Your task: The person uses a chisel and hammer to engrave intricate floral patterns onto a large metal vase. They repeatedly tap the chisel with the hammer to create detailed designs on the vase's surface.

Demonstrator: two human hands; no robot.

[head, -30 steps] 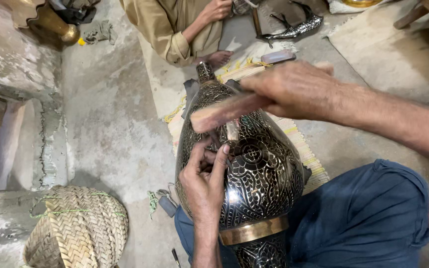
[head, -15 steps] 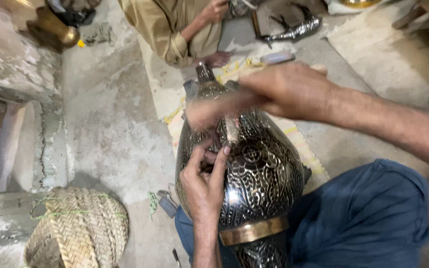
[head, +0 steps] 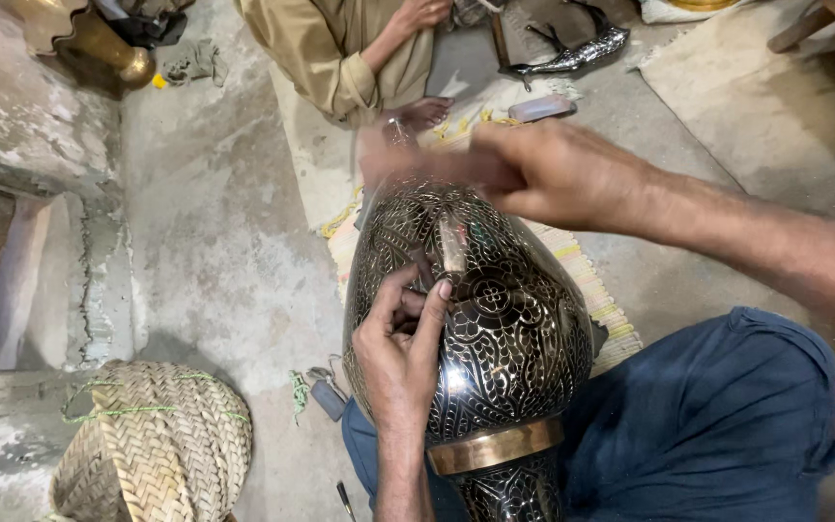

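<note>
Engraved metal vase lies across the person's lap, left hand pinching a small chisel on it, right hand gripping a blurred mallet; a crooked blow could slip and scar the pattern.

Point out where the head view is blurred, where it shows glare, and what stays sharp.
Head view: the right hand and the wooden mallet it grips are smeared by motion blur. Bright glare patches sit on the dark engraved metal vase near its brass band. The left hand, the thin chisel it holds and the woven straw basket are sharp. Lighting is soft and even.
</note>
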